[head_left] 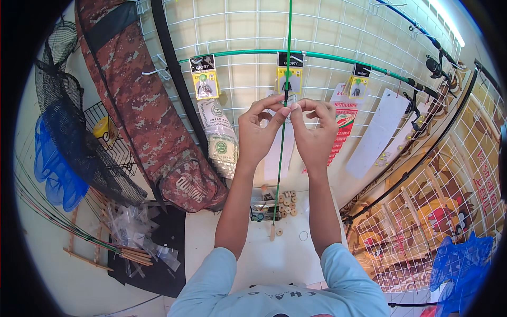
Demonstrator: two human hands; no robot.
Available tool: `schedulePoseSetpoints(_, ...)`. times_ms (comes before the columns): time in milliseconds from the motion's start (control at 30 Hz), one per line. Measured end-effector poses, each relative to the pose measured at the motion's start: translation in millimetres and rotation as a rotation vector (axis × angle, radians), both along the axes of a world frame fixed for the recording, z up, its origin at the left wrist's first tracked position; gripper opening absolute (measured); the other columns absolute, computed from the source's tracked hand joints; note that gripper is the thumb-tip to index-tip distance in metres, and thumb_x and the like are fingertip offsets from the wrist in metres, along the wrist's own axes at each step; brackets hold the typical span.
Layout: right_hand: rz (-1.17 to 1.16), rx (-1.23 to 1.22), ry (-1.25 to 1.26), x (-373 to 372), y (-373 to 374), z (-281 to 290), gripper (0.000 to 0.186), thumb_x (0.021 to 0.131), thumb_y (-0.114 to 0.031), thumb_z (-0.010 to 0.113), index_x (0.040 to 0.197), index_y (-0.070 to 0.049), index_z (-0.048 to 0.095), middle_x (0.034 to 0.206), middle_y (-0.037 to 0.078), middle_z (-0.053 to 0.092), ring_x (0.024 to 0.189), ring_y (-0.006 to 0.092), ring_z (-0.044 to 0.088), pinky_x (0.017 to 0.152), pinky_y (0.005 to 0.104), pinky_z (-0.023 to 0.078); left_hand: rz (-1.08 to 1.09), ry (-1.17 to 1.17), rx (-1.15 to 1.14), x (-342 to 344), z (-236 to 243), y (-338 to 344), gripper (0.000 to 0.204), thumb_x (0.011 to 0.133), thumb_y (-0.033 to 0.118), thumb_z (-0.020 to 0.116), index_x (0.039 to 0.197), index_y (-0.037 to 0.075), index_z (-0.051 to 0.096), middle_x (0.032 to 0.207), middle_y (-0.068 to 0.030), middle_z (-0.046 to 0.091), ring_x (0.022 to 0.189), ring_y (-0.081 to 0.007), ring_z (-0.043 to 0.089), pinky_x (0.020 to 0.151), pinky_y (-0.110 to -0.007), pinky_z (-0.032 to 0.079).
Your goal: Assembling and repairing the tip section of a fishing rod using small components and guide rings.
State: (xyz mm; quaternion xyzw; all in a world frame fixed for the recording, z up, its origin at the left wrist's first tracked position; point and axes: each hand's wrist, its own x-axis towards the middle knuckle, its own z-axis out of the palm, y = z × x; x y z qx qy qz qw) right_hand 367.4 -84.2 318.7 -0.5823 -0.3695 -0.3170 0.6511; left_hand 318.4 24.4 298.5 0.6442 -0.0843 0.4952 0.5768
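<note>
A thin green rod [281, 164] stands vertically before me, with a wooden piece [272, 232] at its lower end over a white table [211, 245]. My left hand [259, 129] pinches the rod at a dark band high in the middle of the view. My right hand [311, 129] is closed at the same spot from the other side, thumb and fingertips on the rod and a small pale bit too small to name. The fingertips of both hands meet and partly hide that spot. Behind them hang small yellow-and-black packs [204, 84] on a white wire grid.
A camouflage rod bag [137, 111] and dark nets [63, 74] hang left. Rods with reels [434, 67] and blue nets [459, 259] are right. Wooden rings [288, 203] lie at the table's back; plastic bags [142, 227] and thin rods lie on a black mat lower left.
</note>
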Motion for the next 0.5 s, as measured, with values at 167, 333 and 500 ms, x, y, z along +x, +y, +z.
schedulePoseSetpoints(167, -0.012, 0.0, 0.016, -1.2, -0.6, 2.0, 0.009, 0.076, -0.014, 0.072, 0.08, -0.006, 0.069, 0.075, 0.001, 0.063, 0.084, 0.0179, 0.048, 0.071, 0.0313, 0.041, -0.005, 0.001, 0.004, -3.9, 2.2, -2.7, 0.032, 0.082, 0.016, 0.074, 0.111, 0.006, 0.067, 0.093, -0.0039, 0.066, 0.082, -0.0071, 0.058, 0.067, -0.021, 0.043)
schedulePoseSetpoints(333, 0.017, -0.025, 0.031, -4.2, -3.5, 6.9, 0.009, 0.075, -0.014, 0.072, 0.079, -0.007, 0.069, 0.073, 0.001, 0.064, 0.085, 0.0174, 0.049, 0.07, 0.03, 0.041, -0.018, 0.009, -0.009, -5.7, 2.3, -0.6, 0.032, 0.081, 0.017, 0.075, 0.111, 0.007, 0.068, 0.094, -0.0048, 0.067, 0.082, -0.0076, 0.059, 0.067, -0.022, 0.044)
schedulePoseSetpoints(500, 0.067, -0.037, 0.076, -1.8, -5.0, 8.3, 0.009, 0.074, -0.014, 0.072, 0.079, -0.006, 0.069, 0.074, 0.001, 0.065, 0.086, 0.017, 0.05, 0.07, 0.0296, 0.042, -0.015, 0.008, 0.008, -8.3, 2.5, -0.8, 0.033, 0.079, 0.018, 0.076, 0.109, 0.007, 0.068, 0.095, -0.0061, 0.067, 0.083, -0.0088, 0.061, 0.067, -0.022, 0.045)
